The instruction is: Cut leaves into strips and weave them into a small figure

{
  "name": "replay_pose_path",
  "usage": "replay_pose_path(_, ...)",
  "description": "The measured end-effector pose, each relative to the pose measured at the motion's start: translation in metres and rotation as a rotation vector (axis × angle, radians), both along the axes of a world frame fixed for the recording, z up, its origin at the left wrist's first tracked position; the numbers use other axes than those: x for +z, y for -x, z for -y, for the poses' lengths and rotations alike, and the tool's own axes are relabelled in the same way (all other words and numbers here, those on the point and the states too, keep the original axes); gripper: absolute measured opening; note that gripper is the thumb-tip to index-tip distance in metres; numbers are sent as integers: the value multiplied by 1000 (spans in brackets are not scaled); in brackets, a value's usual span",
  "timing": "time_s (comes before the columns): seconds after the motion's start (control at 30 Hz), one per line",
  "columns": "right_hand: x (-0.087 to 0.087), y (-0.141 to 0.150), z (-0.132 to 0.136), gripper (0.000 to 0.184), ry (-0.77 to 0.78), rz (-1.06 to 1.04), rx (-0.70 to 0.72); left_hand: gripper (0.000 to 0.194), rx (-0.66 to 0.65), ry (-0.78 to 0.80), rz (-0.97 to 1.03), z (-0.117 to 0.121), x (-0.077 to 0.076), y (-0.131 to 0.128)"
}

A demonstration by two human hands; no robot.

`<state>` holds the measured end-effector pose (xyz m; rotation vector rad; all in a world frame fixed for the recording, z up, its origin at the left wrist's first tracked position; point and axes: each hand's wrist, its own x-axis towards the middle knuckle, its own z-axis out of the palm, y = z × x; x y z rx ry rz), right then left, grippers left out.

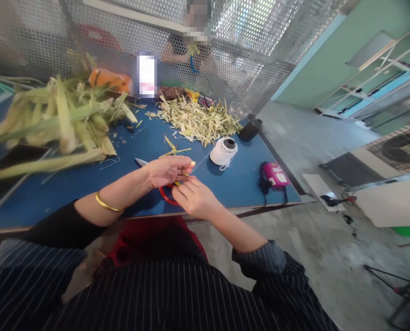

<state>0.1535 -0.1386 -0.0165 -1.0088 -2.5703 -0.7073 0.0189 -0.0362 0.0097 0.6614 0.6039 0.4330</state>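
Observation:
My left hand [167, 170] and my right hand [195, 197] meet above the near edge of the blue table [236, 184]. Both are pinched shut on a small yellow-green leaf piece [182, 177] held between the fingertips. A thin white thread [200, 164] runs from the pinch to a white thread spool [224, 151] standing on the table. Red-handled scissors [165, 194] lie under my hands, their blade tip [141, 161] pointing left. A gold bangle [105, 203] sits on my left wrist.
Long pale green leaves [53, 124] are piled at the left. A heap of cut leaf strips [198, 120] lies at the back centre. A pink device [276, 174] lies near the right edge, a dark cup [250, 129] behind it. Another person sits behind the perforated metal screen [246, 46].

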Motion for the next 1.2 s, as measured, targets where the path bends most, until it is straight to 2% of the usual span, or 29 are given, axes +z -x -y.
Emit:
replay_pose_path(0.07, -5, 7, -1, 25, 30, 0, 11, 10, -5, 23, 40, -5, 1, 4)
replay_pose_path(0.13, -8, 9, 2, 27, 50, -100, -40, 9, 18, 27, 79, -10, 2, 9)
replay_pose_path(0.2, -9, 9, 5, 33, 98, -279, -185, 11, 72, 35, 114, -15, 5, 13)
replay_pose_path(0.27, -7, 7, 6, 35, 228, -378, -343, 13, 128, 45, 140, -19, 7, 16)
replay_pose_path(0.37, 1, 9, 0, 28, 435, -281, -424, 11, 174, 53, 148, -23, 9, 18)
replay_pose_path(0.47, 12, 12, -5, 25, 523, -152, -432, 7, 210, 38, 109, -25, 9, 20)
replay_pose_path(0.6, 29, 0, 4, 52, 619, -37, -525, 7, 264, 23, 82, -28, 9, 23)
replay_pose_path(0.73, 43, -37, 28, 70, 758, -42, -580, 7, 275, 23, 64, -29, 8, 23)
replay_pose_path(0.8, 47, -57, 40, 73, 912, -155, -646, 7, 271, 13, 53, -29, 7, 22)
replay_pose_path(0.87, 47, -73, 50, 58, 1016, -287, -748, 7, 274, 1, 44, -27, 7, 22)
replay_pose_path(0.9, 46, -79, 54, 51, 1081, -373, -744, 7, 277, -4, 43, -26, 7, 21)
replay_pose_path(0.97, 43, -84, 61, 49, 1205, -648, -699, 8, 277, -5, 54, -24, 8, 21)
replay_pose_path(1.07, 37, -79, 66, 62, 1342, -1134, -577, 9, 256, 16, 103, -20, 10, 21)
replay_pose_path(1.13, 35, -72, 64, 58, 1380, -1309, -526, 9, 235, 24, 134, -19, 10, 20)
replay_pose_path(1.2, 33, -65, 60, 51, 1411, -1398, -473, 8, 221, 21, 153, -19, 9, 21)
